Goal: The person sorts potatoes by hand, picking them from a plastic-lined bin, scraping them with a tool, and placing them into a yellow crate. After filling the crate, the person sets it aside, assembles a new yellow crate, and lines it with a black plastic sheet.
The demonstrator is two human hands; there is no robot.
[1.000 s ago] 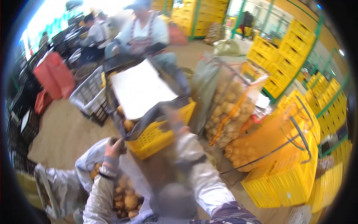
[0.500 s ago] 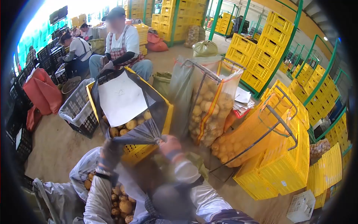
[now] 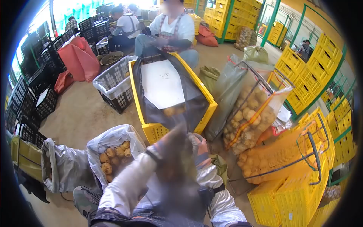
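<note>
A single head-worn camera looks forward and steeply down through a fisheye lens with dark rounded corners. The wearer's sleeved arms fill the 6 o'clock edge, very near. A yellow crate (image 3: 206,113) lined with a dark bag sits centre, a seated co-worker (image 3: 170,28) at 12 o'clock, stacked yellow crates (image 3: 314,72) at 2 o'clock.

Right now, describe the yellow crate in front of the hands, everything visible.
The yellow crate is slatted plastic, rectangular, tilted with its open top toward the camera. A dark liner bag fills it; a white sheet lies across the top, and a few potatoes show beneath. It stands on the floor beside a white-lined black crate.
</note>
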